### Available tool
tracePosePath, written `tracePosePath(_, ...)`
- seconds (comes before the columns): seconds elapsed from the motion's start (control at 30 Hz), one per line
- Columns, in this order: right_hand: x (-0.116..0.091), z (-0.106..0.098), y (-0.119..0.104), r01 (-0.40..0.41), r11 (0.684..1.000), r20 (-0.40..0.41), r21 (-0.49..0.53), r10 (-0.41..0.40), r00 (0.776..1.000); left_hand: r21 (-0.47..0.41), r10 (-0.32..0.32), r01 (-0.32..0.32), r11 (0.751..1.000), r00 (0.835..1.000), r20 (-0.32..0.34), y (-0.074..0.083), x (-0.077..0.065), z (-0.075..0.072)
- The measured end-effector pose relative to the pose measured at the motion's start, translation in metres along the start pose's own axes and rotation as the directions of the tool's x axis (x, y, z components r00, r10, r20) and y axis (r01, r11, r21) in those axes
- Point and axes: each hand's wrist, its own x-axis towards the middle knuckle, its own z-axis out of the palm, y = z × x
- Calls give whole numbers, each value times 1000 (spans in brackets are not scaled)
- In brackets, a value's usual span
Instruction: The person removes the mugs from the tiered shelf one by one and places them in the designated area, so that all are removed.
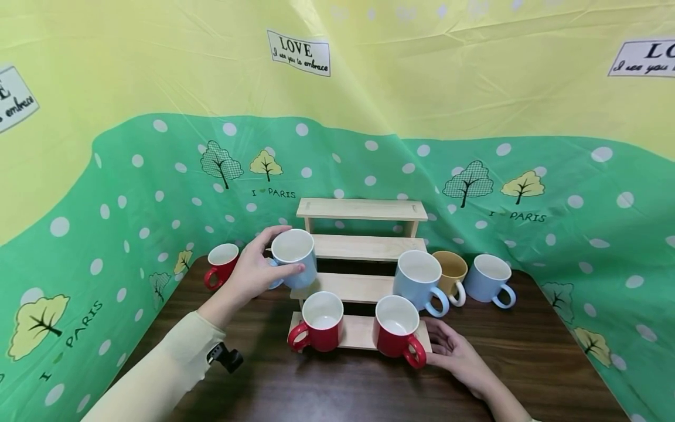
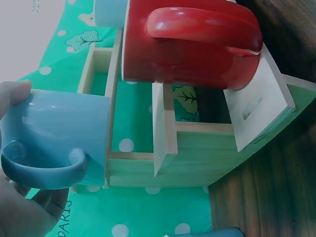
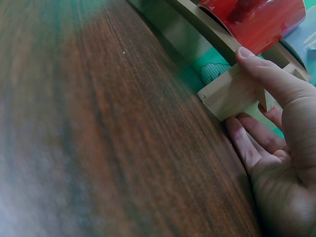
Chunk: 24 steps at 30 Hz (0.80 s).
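Note:
My left hand [image 1: 255, 269] grips a light blue mug [image 1: 295, 258], thumb on one side and fingers on the other, at the left end of a stepped wooden shelf [image 1: 364, 247]. In the left wrist view the mug [image 2: 59, 128] is upside-level with the shelf's steps, its handle near the palm; whether its base touches wood I cannot tell. My right hand [image 1: 457, 354] pinches the right end of the lowest step, thumb above and fingers below, clearer in the right wrist view. Two red mugs [image 1: 328, 337] [image 1: 389, 337] stand on that step, and another blue mug [image 1: 413, 287] stands one step higher at right.
On the dark wooden table [image 1: 337, 387], a red mug [image 1: 225, 266] stands at the far left. A yellow mug [image 1: 448, 272] and a blue mug [image 1: 482, 281] are right of the shelf. A green and yellow printed cloth [image 1: 348, 140] hangs behind.

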Motion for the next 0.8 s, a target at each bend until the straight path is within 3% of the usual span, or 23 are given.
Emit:
tracePosePath(0.4, 0, 0, 0, 3, 1000, 4, 7, -3, 1000, -38, -3, 2, 999, 1000, -20, 0, -4, -13)
tracePosePath(0.8, 0, -1, 2, 3, 1000, 5, 8, -3, 1000, -7, -34, 34, 999, 996, -83, -8, -15, -21)
